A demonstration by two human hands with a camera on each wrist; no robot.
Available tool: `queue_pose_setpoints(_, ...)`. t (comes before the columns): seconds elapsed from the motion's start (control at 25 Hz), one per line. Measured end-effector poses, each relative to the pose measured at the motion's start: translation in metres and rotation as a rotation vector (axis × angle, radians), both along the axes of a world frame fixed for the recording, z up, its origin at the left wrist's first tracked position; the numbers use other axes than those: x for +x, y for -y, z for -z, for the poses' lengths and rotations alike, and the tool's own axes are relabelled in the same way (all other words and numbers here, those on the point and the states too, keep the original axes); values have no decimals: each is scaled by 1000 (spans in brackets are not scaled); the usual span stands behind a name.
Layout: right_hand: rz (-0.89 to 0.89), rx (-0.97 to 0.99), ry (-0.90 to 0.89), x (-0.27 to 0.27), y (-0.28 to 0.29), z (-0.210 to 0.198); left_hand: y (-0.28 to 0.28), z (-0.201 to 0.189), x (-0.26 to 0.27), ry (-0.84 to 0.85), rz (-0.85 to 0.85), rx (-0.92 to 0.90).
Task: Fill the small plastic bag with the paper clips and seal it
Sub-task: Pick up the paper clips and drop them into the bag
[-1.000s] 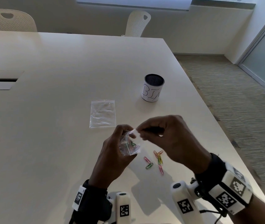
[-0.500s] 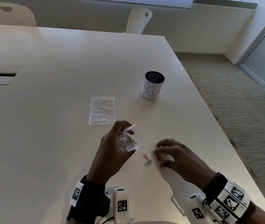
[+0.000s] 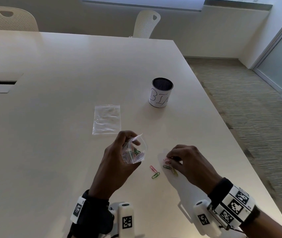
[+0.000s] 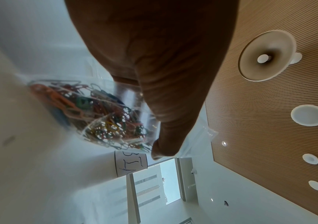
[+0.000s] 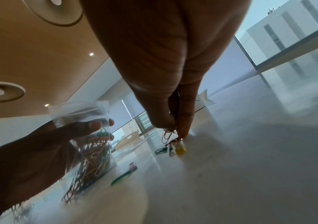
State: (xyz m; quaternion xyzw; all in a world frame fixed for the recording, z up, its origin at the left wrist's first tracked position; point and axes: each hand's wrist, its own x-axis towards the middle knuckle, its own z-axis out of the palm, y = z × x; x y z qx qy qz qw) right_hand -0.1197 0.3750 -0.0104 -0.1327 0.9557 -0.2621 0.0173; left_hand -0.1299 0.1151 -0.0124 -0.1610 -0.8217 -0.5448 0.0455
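Observation:
My left hand (image 3: 119,157) holds a small clear plastic bag (image 3: 134,152) above the table, its mouth open at the top. Many coloured paper clips (image 4: 104,115) fill the bag (image 5: 95,145). To its right, my right hand (image 3: 181,160) is down at the table and pinches a red paper clip (image 5: 166,135) between thumb and fingertip. Under that hand lie a few more loose clips (image 3: 170,167). A pink clip (image 3: 152,168) and a green clip (image 3: 155,175) lie on the table between the two hands.
A second, flat clear bag (image 3: 107,119) lies on the white table (image 3: 51,134) beyond my left hand. A dark mesh cup with a handwritten paper label (image 3: 161,95) stands further back right. The table's right edge runs close to my right forearm. Chairs stand at the far side.
My right hand left the bag's mouth, dropped to the table on the right and took hold of a clip from the loose ones. The left hand kept holding the bag.

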Motion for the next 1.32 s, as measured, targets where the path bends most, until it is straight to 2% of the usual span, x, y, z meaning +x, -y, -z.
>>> queue_pose_setpoints(0.12, 74, -100, 4, -11, -1, -11, 0, 0, 0, -2, -5, 7)
queue_pose_setpoints(0.24, 96, -280, -42, -16, 8, -36, -2, 0, 0, -3, -7, 9)
queue_pose_setpoints(0.36, 11, -447, -99, -11, 30, -68, -2, -1, 0, 0, -3, 11)
queue_pose_setpoints(0.44, -75, -459, -119, -8, 48, -81, -3, -2, 0, -10, 0, 2)
queue_pose_setpoints(0.72, -251, -247, -148, -15, 76, -81, -1, 0, -1, 5, -11, -24)
queue_pose_setpoints(0.88, -136, -242, -197, -19, 51, -84, 0, 1, -1, -11, -1, -6)
queue_pose_setpoints(0.96, -82, -103, -95, -21, 24, -73, -1, 0, 0, -4, -2, 8)
queue_pose_setpoints(1.12, -140, 317, 303, -5, -14, -43, -1, -1, 1, 9, 12, 10)
queue_pose_setpoints(1.2, -134, 318, 327, 5, -18, -33, -1, -1, 0, 9, 10, 9)
queue_pose_setpoints(1.32, -53, 149, 233, 6, -10, -23, -3, 0, 0, 10, 8, 6)
